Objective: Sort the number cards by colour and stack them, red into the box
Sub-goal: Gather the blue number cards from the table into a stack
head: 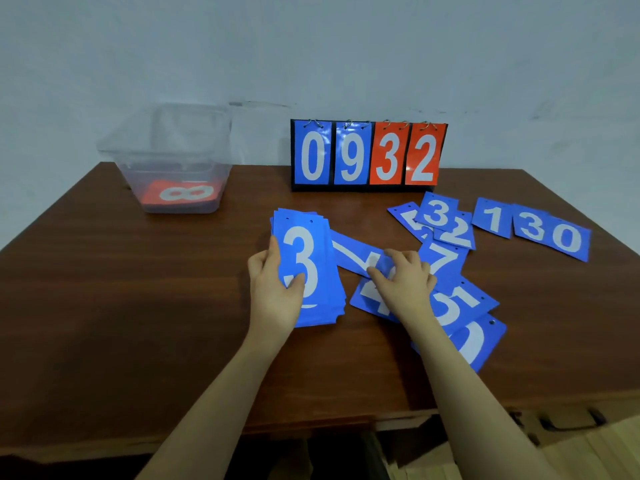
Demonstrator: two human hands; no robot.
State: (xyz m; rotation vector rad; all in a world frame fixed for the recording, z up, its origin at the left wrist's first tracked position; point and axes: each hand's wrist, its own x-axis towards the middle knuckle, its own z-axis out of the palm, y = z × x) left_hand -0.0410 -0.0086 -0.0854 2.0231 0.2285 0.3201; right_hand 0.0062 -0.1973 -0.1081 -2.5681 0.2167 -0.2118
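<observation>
On the dark brown wooden table (138, 306) everything is laid out, set against a pale grey-blue wall (311, 46). At the back left corner a clear plastic box (166, 147) is seen, and red number cards (183, 194) lie flat on its bottom, a white 8 facing up. At the back centre a black flip scoreboard (369, 155) stands upright, with two blue panels reading 0 and 9 and two red panels reading 3 and 2. To the right of centre, loose blue number cards (450, 233) are scattered and overlapped, among them a 3, a 2 and a 7; further right a blue 1 card (493, 218) and two more, a 3 and a 0, lie in a row. Near the middle a stack of blue cards (308, 268) with a white 3 on top is gripped by the left hand (273, 282), fingers curled at its left edge and the thumb pressed on its face. Just beside it, a single blue card with a white stroke (353, 252) is pinched at its near end by the right hand (405, 282), fingers curled, above further blue cards lying beneath the wrist.
</observation>
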